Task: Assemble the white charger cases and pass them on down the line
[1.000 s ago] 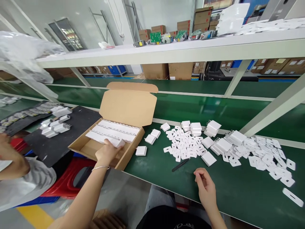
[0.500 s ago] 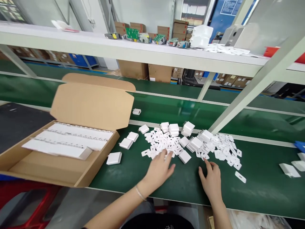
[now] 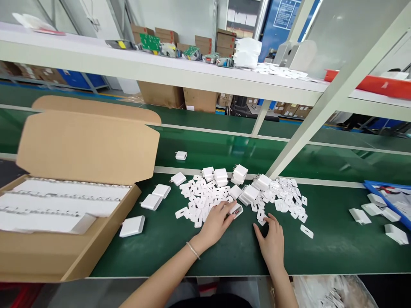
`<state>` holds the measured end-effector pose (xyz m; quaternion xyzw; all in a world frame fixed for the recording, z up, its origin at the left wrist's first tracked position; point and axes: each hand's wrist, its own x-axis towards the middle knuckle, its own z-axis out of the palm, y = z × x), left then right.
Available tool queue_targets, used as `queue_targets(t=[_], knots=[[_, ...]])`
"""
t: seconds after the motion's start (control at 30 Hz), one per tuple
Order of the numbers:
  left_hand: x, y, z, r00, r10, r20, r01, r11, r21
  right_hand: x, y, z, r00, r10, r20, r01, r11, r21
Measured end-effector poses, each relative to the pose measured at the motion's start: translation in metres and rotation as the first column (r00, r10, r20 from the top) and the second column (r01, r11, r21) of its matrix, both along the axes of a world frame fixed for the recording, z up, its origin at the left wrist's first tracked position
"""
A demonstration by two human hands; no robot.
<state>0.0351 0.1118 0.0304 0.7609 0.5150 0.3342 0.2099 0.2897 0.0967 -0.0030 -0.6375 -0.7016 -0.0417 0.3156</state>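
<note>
My left hand (image 3: pixel 217 222) has its fingers and thumb around a white charger (image 3: pixel 237 210), whose end face is turned toward me. Just right of it, my right hand (image 3: pixel 272 240) has thumb and fingers apart, the fingertips at small white slotted plates (image 3: pixel 261 217) at the pile's front edge. More such plates lie heaped in a left pile (image 3: pixel 201 196) and a right pile (image 3: pixel 288 197). Several white plug chargers (image 3: pixel 248 194) stand or lie among them, some with prongs showing. One loose plate (image 3: pixel 307 231) lies to the right.
At left is an open cardboard box (image 3: pixel 96 239) holding white rows of parts. Between box and piles lie chargers (image 3: pixel 151 202). More white pieces (image 3: pixel 359 216) lie at right by a blue tray (image 3: pixel 405 220). A shelf (image 3: pixel 180 77) with circuit boards crosses above; a slanted post (image 3: pixel 302 132) stands behind the piles.
My left hand has moved from the left pile onto the charger and closed on it. My right hand has reached plates at the pile's edge. The whole view has shifted right.
</note>
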Motion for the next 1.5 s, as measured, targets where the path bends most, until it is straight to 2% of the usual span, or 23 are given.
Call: queue_targets(t=[0.07,0.13,0.17,0.33,0.43,0.5,0.57,0.63,0.7,0.8,0.9,1.0,1.1,1.2,1.27,1.37,1.5], knots=[[-0.012,-0.006,0.011,0.954,-0.043,0.298,0.082,0.989,-0.122,-0.003,0.007,0.004,0.995,-0.096,-0.011,0.095,0.995,-0.042],[-0.021,-0.011,0.022,0.834,-0.041,0.55,0.175,0.965,-0.193,-0.007,0.016,0.009,0.984,-0.18,0.002,0.179,0.98,-0.086],[-0.024,-0.013,0.027,0.789,-0.035,0.614,0.198,0.96,-0.199,-0.008,0.02,0.011,0.98,-0.2,0.01,0.2,0.975,-0.098],[-0.033,-0.024,0.045,0.668,-0.008,0.745,0.226,0.955,-0.193,-0.009,0.028,0.014,0.988,-0.15,-0.018,0.149,0.987,-0.056],[-0.035,-0.029,0.048,0.579,0.056,0.813,0.269,0.929,-0.255,-0.009,0.025,0.021,0.994,-0.093,-0.053,0.093,0.996,0.002],[-0.034,-0.032,0.043,0.51,0.124,0.851,0.317,0.893,-0.319,-0.013,0.019,0.033,0.996,-0.005,-0.092,0.01,0.998,0.056],[-0.031,-0.035,0.033,0.476,0.186,0.86,0.356,0.853,-0.382,-0.025,0.008,0.052,0.973,0.171,-0.153,-0.154,0.981,0.119],[-0.026,-0.04,0.021,0.488,0.219,0.845,0.36,0.831,-0.423,-0.042,-0.004,0.074,0.899,0.391,-0.198,-0.367,0.919,0.147],[-0.023,-0.048,0.011,0.528,0.22,0.82,0.337,0.832,-0.44,-0.063,-0.016,0.092,0.825,0.534,-0.186,-0.52,0.845,0.122],[-0.023,-0.063,0.008,0.629,0.198,0.751,0.301,0.829,-0.471,-0.088,-0.026,0.105,0.758,0.639,-0.13,-0.639,0.767,0.047],[-0.027,-0.074,0.02,0.718,0.191,0.669,0.249,0.827,-0.504,-0.101,-0.028,0.103,0.734,0.671,-0.109,-0.676,0.736,-0.02],[-0.031,-0.079,0.032,0.742,0.178,0.646,0.224,0.843,-0.489,-0.105,-0.027,0.097,0.73,0.669,-0.139,-0.679,0.733,-0.04],[-0.032,-0.083,0.03,0.73,0.176,0.661,0.182,0.882,-0.435,-0.108,-0.028,0.088,0.73,0.606,-0.317,-0.659,0.747,-0.091],[-0.03,-0.09,0.015,0.711,0.209,0.671,0.102,0.914,-0.393,-0.115,-0.032,0.071,0.705,0.428,-0.565,-0.614,0.767,-0.186],[-0.028,-0.095,0.002,0.692,0.236,0.683,0.071,0.918,-0.389,-0.122,-0.035,0.058,0.663,0.343,-0.666,-0.629,0.737,-0.247],[-0.027,-0.1,-0.014,0.672,0.261,0.693,0.075,0.907,-0.415,-0.13,-0.041,0.042,0.614,0.309,-0.726,-0.675,0.683,-0.28],[-0.031,-0.096,-0.026,0.662,0.279,0.696,0.073,0.9,-0.43,-0.133,-0.043,0.032,0.637,0.312,-0.705,-0.645,0.717,-0.265]])
